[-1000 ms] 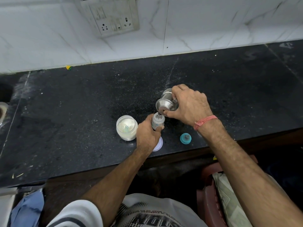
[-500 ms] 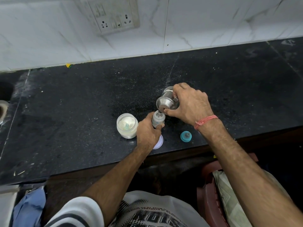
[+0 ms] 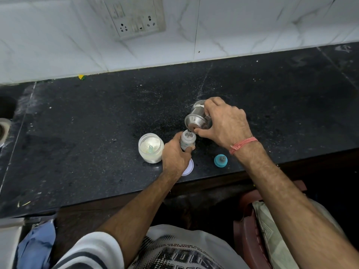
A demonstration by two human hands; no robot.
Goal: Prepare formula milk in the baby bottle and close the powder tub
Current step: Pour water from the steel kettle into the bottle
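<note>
My left hand [image 3: 175, 156] grips a small clear baby bottle [image 3: 186, 141] standing upright on the black counter [image 3: 77, 142]. My right hand [image 3: 223, 123] holds a steel cup [image 3: 197, 119] tipped steeply over the bottle's open mouth, its rim touching the neck. Left of the bottle stands the open powder tub [image 3: 151, 150], filled with white powder and a pale green scoop. The tub's white lid [image 3: 188, 166] lies flat behind my left wrist, partly hidden. The teal bottle cap with its nipple [image 3: 220, 160] rests on the counter near the front edge.
A white tiled wall with a socket panel [image 3: 136, 18] rises behind the counter. A sink drain [image 3: 3, 129] shows at the far left edge. Below the counter edge, a dark red chair [image 3: 246, 230] with folded cloth stands at my right.
The cup stays tipped over the bottle in the same grip; both hands have barely shifted. My head has tilted slightly, sliding the scene in view.
</note>
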